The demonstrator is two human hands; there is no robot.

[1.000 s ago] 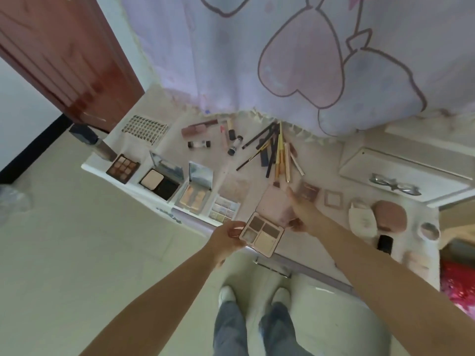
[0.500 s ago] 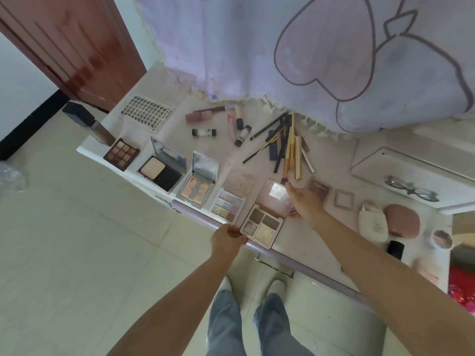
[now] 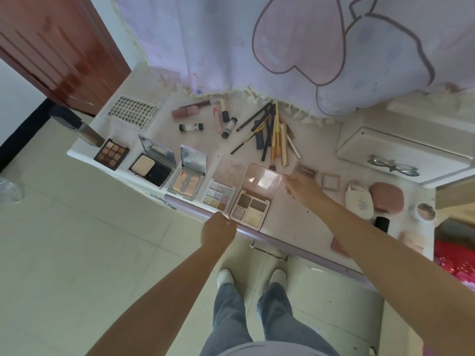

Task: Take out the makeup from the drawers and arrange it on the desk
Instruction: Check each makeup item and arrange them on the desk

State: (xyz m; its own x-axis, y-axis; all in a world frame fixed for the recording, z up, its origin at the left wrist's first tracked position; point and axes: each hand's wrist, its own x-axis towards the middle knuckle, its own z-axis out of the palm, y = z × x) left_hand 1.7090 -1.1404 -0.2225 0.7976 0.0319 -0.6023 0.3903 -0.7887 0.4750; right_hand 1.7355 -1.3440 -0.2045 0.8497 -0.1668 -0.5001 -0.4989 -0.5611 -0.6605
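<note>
An open four-pan palette lies at the front edge of the desk, lid folded back flat toward the curtain, its long axis running from the edge toward the curtain with a slight rightward lean. The left hand sits at the desk edge just beside the palette's near left corner; its fingers are curled under, and whether they touch the palette cannot be told. The right hand hovers just right of the lid, fingers loosely extended and slightly apart, holding nothing.

Five open palettes form a row along the front edge: from the left, a nine-pan brown one, a black compact with its mirror up, a silver compact with its mirror up, a pastel nine-pan one, then the four-pan one.

Behind the row, a bundle of roughly ten brushes and pencils fans out, tips converging toward the curtain. Left of it lie about six small tubes and lipsticks.

Right of the right hand sit two small closed cases, a white bottle and a pink compact.
</note>
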